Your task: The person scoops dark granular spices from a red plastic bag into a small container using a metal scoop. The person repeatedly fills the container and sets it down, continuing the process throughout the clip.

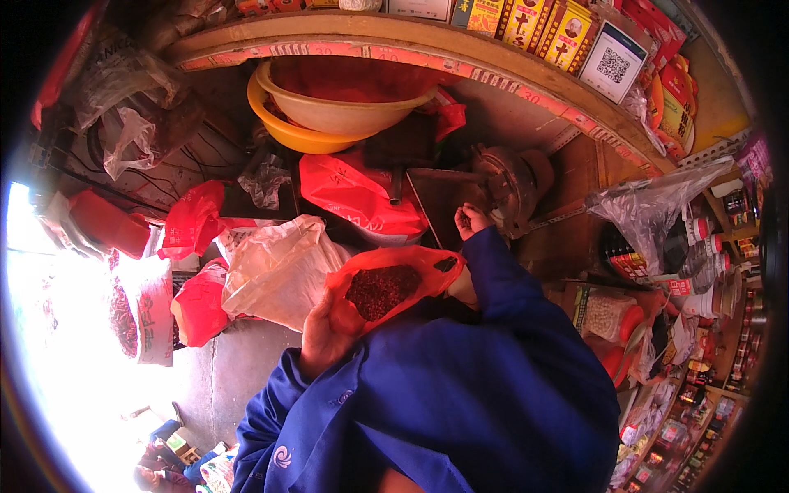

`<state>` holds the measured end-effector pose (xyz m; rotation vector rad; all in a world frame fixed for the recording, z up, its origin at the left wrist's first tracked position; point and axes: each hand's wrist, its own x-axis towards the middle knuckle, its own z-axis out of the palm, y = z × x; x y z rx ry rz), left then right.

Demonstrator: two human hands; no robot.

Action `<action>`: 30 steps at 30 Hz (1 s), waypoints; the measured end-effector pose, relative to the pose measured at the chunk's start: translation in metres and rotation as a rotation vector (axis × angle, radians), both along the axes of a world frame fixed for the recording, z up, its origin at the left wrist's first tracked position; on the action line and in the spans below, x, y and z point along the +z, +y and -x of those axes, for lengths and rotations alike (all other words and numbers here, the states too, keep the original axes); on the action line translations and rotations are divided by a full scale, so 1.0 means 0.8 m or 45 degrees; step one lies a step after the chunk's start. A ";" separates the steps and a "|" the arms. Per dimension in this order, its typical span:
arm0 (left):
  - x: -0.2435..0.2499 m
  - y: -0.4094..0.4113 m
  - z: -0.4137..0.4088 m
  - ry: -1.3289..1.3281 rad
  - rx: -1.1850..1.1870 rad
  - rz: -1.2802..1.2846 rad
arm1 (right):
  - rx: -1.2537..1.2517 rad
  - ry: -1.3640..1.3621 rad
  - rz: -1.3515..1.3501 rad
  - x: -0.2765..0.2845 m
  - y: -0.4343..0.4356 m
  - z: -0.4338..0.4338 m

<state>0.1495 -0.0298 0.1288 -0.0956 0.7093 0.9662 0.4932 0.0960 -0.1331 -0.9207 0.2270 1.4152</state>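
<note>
A red plastic bag [431, 271] stands open against my body, with dark red dried spice pieces [382, 291] inside. My left hand [327, 330] grips the bag's left side. My right hand [471, 220] is beyond the bag, its fingers curled around a small amount of something dark, beside a metal grinding machine [511, 185] with a flat dark metal tray [447, 197]. Left of the tray is a red printed sack [363, 197]. A pale woven sack [277, 265] lies left of the red bag.
Above, a curved-looking wooden shelf edge [370, 34] carries boxed seasonings [564, 37]. Beneath it are a pale basin [345, 101] and a yellow basin [302, 135]. Jars [610, 314] and bottles [696, 265] line the right. A sack of dried chillies [151, 314] stands left; people sit at lower left.
</note>
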 end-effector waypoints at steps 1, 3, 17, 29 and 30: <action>-0.001 -0.001 0.002 -0.010 -0.003 -0.010 | 0.000 -0.002 0.006 0.000 0.000 0.000; -0.004 -0.003 0.005 -0.033 -0.011 -0.030 | -0.011 -0.017 -0.008 -0.003 0.001 0.000; -0.038 -0.003 0.017 -0.073 0.012 0.008 | 0.000 -0.020 -0.023 -0.013 0.003 -0.005; 0.005 0.006 -0.003 0.038 0.012 0.068 | 0.232 -0.360 -0.062 -0.021 0.018 0.020; 0.014 0.007 -0.007 0.088 0.018 0.098 | 0.217 -0.333 -0.041 -0.025 0.016 0.015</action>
